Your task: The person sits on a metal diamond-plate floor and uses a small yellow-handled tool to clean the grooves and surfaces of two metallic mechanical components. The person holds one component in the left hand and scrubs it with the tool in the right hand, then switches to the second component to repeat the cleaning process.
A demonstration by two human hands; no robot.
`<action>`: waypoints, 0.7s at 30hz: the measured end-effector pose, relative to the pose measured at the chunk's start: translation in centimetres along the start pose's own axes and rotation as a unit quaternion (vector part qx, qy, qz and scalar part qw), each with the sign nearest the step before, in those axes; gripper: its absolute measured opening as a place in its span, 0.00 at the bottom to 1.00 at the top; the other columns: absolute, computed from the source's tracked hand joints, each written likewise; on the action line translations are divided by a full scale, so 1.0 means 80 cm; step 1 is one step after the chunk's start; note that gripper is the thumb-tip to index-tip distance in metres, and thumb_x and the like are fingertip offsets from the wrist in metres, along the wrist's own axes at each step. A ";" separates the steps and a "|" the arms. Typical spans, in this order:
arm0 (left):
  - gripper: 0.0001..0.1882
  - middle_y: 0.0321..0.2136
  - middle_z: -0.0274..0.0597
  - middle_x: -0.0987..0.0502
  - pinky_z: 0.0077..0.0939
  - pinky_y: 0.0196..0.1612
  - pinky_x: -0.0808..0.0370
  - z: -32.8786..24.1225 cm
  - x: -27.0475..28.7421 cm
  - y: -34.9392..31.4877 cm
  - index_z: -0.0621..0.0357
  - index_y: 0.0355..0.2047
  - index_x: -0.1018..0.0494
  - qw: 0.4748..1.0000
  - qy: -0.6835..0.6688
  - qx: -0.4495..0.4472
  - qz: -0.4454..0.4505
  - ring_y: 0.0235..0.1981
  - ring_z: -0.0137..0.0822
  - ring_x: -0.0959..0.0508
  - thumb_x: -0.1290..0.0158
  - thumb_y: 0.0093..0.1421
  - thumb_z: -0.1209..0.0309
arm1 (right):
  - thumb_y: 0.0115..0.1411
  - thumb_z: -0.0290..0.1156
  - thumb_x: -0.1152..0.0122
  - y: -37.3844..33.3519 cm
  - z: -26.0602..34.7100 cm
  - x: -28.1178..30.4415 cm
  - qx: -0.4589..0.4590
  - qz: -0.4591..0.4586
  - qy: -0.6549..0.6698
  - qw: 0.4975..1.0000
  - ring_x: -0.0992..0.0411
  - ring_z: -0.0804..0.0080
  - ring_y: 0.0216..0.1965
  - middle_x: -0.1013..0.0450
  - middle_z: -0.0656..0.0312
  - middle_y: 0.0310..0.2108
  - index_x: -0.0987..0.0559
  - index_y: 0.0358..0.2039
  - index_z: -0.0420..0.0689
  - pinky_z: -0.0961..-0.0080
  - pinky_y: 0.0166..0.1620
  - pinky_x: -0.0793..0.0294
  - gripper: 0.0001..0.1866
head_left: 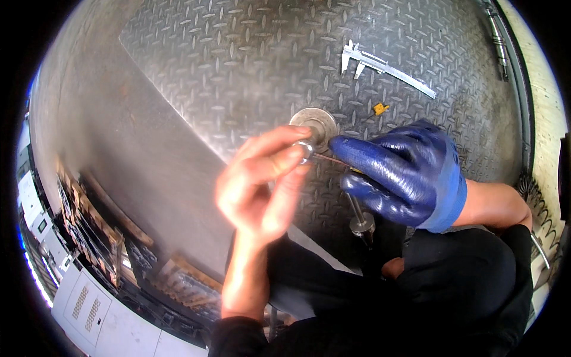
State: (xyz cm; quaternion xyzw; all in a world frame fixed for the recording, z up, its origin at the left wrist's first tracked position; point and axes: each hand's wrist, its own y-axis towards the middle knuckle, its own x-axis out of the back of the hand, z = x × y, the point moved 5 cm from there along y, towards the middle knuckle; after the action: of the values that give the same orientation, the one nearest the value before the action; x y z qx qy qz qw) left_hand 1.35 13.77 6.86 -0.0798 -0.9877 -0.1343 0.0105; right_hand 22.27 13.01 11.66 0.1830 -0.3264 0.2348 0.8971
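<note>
My bare left hand (262, 181) is closed, its thumb and fingertips pinching a small shiny metal ring-shaped end (306, 153). Just beyond it shows a round metal disc (315, 118) with a raised rim; whether ring and disc are one part I cannot tell. My right hand (404, 172), in a glossy blue glove, is closed around a thin reddish-brown rod (331, 159). The rod points left, its tip at the ring. A bit of yellow shows between the gloved fingers, and the rod's other end is hidden by them.
A vernier caliper (389, 69) lies on the diamond-plate surface (238, 65), with a small yellow piece (380, 109) nearer me. A slim metal tool (498, 44) lies by the right edge. Below my glove stands a rod with a round metal end (361, 224). Pale cabinets (89, 309) are at lower left.
</note>
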 end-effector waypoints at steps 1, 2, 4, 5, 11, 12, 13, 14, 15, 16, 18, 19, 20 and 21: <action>0.12 0.46 0.58 0.14 0.33 0.45 0.17 0.001 0.000 -0.001 0.62 0.42 0.20 1.000 0.000 0.001 0.003 0.42 0.45 0.13 0.34 0.60 0.84 | 0.64 0.32 0.29 -0.007 -0.007 -0.007 -0.061 0.015 0.109 0.992 0.21 0.61 0.26 0.21 0.57 0.27 0.18 0.57 0.37 0.65 0.33 0.23 0.23; 0.12 0.46 0.58 0.14 0.33 0.45 0.17 0.001 0.000 -0.001 0.62 0.42 0.20 1.000 0.001 -0.001 0.004 0.42 0.45 0.13 0.34 0.60 0.84 | 0.65 0.31 0.30 -0.013 -0.013 -0.013 -0.123 0.016 0.224 0.967 0.19 0.64 0.30 0.19 0.57 0.31 0.19 0.58 0.37 0.67 0.37 0.21 0.22; 0.12 0.46 0.59 0.14 0.33 0.45 0.17 0.000 0.001 0.000 0.63 0.43 0.20 1.000 0.000 -0.006 0.005 0.43 0.45 0.13 0.34 0.60 0.84 | 0.68 0.31 0.31 -0.026 -0.021 -0.025 -0.264 0.018 0.444 0.856 0.17 0.68 0.39 0.17 0.57 0.39 0.19 0.59 0.39 0.70 0.46 0.17 0.21; 0.12 0.46 0.59 0.14 0.34 0.45 0.17 0.000 0.002 0.000 0.63 0.43 0.20 1.000 0.001 -0.010 0.006 0.43 0.45 0.13 0.34 0.60 0.84 | 0.68 0.31 0.31 -0.024 -0.022 -0.024 -0.292 0.039 0.475 0.829 0.17 0.69 0.41 0.17 0.56 0.42 0.20 0.60 0.39 0.72 0.46 0.17 0.22; 0.12 0.47 0.60 0.15 0.35 0.47 0.17 0.002 -0.002 0.001 0.63 0.43 0.20 1.000 -0.015 -0.009 0.008 0.44 0.46 0.14 0.34 0.60 0.84 | 0.67 0.34 0.28 -0.030 -0.015 -0.015 -0.147 0.004 0.225 0.963 0.18 0.68 0.45 0.17 0.54 0.46 0.21 0.62 0.38 0.70 0.49 0.19 0.26; 0.12 0.47 0.60 0.15 0.35 0.47 0.17 0.003 0.000 0.000 0.63 0.44 0.20 1.000 -0.015 -0.002 0.006 0.44 0.46 0.14 0.34 0.60 0.84 | 0.65 0.34 0.26 -0.033 -0.012 -0.017 -0.080 -0.002 0.167 0.983 0.17 0.66 0.45 0.17 0.53 0.46 0.21 0.62 0.38 0.69 0.48 0.19 0.27; 0.12 0.47 0.60 0.15 0.35 0.47 0.18 0.003 0.001 0.000 0.64 0.44 0.20 1.000 -0.018 0.002 0.005 0.44 0.46 0.14 0.34 0.60 0.84 | 0.64 0.35 0.25 -0.038 -0.009 -0.018 -0.015 -0.017 0.107 0.994 0.16 0.63 0.45 0.17 0.52 0.47 0.20 0.62 0.39 0.68 0.48 0.18 0.28; 0.12 0.47 0.60 0.15 0.35 0.48 0.18 0.003 0.001 0.000 0.64 0.44 0.20 1.000 -0.024 0.005 0.004 0.45 0.46 0.14 0.34 0.61 0.84 | 0.63 0.35 0.24 -0.037 -0.010 -0.017 0.013 -0.008 0.089 0.996 0.15 0.61 0.43 0.16 0.51 0.46 0.20 0.61 0.39 0.68 0.46 0.17 0.28; 0.12 0.47 0.60 0.15 0.35 0.48 0.18 0.004 0.002 -0.001 0.64 0.44 0.20 0.999 -0.031 0.008 0.004 0.45 0.47 0.14 0.34 0.61 0.84 | 0.62 0.34 0.23 -0.033 -0.015 -0.014 0.006 0.037 0.131 0.991 0.16 0.59 0.46 0.16 0.50 0.47 0.20 0.61 0.39 0.65 0.49 0.18 0.29; 0.12 0.47 0.60 0.15 0.35 0.48 0.18 0.004 0.003 -0.001 0.64 0.44 0.20 1.000 -0.026 0.006 0.005 0.46 0.47 0.14 0.34 0.61 0.84 | 0.61 0.34 0.23 -0.029 -0.020 -0.010 -0.004 0.082 0.172 0.982 0.16 0.58 0.48 0.16 0.49 0.49 0.20 0.62 0.39 0.62 0.51 0.18 0.30; 0.11 0.47 0.61 0.15 0.35 0.48 0.18 0.005 0.003 0.001 0.65 0.44 0.20 1.000 -0.021 0.002 0.012 0.46 0.47 0.14 0.34 0.61 0.83 | 0.60 0.34 0.22 -0.017 -0.033 0.005 -0.059 0.200 0.238 0.948 0.17 0.56 0.53 0.17 0.48 0.52 0.21 0.63 0.40 0.56 0.57 0.20 0.32; 0.11 0.48 0.62 0.15 0.35 0.49 0.18 0.005 0.006 0.000 0.65 0.44 0.21 1.000 -0.019 0.007 0.005 0.47 0.47 0.15 0.35 0.62 0.83 | 0.60 0.35 0.22 -0.016 -0.034 0.003 -0.059 0.203 0.227 0.951 0.17 0.56 0.54 0.17 0.49 0.52 0.21 0.63 0.40 0.56 0.58 0.21 0.32; 0.11 0.48 0.63 0.16 0.35 0.50 0.18 0.005 0.008 -0.002 0.66 0.45 0.21 1.000 -0.020 0.012 -0.003 0.47 0.47 0.15 0.35 0.63 0.83 | 0.60 0.36 0.23 -0.016 -0.034 0.002 -0.059 0.206 0.214 0.953 0.18 0.56 0.54 0.17 0.49 0.52 0.20 0.62 0.40 0.55 0.58 0.21 0.31; 0.10 0.49 0.64 0.16 0.36 0.51 0.18 0.007 0.008 -0.003 0.66 0.45 0.21 1.000 -0.026 0.016 -0.008 0.48 0.47 0.15 0.36 0.64 0.83 | 0.61 0.37 0.23 -0.031 -0.021 -0.005 -0.031 0.131 0.153 0.979 0.17 0.56 0.53 0.17 0.50 0.50 0.19 0.60 0.40 0.56 0.56 0.20 0.29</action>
State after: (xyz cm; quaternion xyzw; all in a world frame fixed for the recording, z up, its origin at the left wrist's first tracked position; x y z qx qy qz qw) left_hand 0.67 13.83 6.29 -0.0751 -0.9902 -0.1166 -0.0147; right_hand 24.20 11.70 9.75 0.0726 -0.2139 0.3650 0.9032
